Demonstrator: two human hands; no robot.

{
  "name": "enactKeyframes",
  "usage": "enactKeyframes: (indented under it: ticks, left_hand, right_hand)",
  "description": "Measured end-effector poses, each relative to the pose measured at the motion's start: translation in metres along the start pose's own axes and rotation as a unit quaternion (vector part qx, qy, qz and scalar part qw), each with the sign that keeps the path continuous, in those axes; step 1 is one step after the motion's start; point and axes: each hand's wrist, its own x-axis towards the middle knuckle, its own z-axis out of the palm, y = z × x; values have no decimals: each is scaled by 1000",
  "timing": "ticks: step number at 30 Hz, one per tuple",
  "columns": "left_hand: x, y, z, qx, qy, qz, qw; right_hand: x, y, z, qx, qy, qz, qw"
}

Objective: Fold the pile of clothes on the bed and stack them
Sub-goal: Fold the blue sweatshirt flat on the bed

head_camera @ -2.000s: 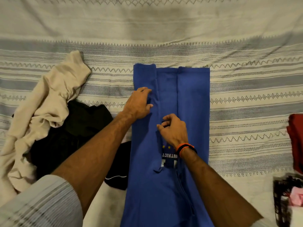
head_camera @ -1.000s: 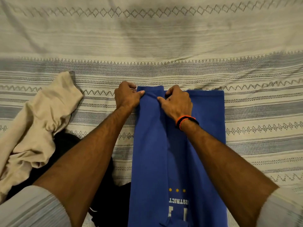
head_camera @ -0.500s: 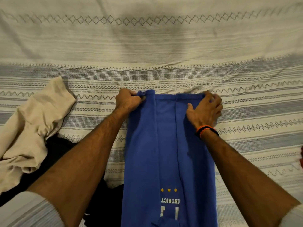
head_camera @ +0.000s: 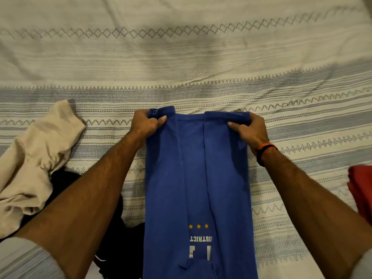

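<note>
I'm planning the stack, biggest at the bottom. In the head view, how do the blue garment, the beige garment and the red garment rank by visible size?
1. Blue garment: largest, a long panel running off the bottom edge.
2. Beige garment: smaller, crumpled and cut by the left edge.
3. Red garment: smallest showing, but mostly out of frame, so its true size is unsure.

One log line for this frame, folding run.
phase: fold | item: blue shirt | left hand: grips far-left corner | right hand: grips far-right corner | sides folded in
</note>
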Motion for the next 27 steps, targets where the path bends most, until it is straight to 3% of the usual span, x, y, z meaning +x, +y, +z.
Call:
enactKeyframes:
  ticks: [7, 11, 14, 19, 23, 27]
  left_hand:
    - [-42, 11, -18, 65, -5, 78, 995]
    - [-89, 15, -26, 152, -23, 187, 970]
    - [-125, 2, -31, 209, -55, 191, 958]
    - [-199, -52, -42, 354, -110, 266, 890]
    - [-238, -115, -34, 498, -166, 247, 814]
    - [-253, -151, -31, 533, -140, 290, 783]
  right_hand:
    - [-29, -7, -15, -10, -13, -83, 996]
    - [-70, -11, -26, -75, -46, -142, 986]
    - [-102, -5, -37, -115, -63, -166, 977]
    - [-165, 39, -51, -199, -83, -244, 945]
    - [-214, 87, -53, -296, -114, -212, 924]
    - [-233, 115, -51, -327, -135, -232, 906]
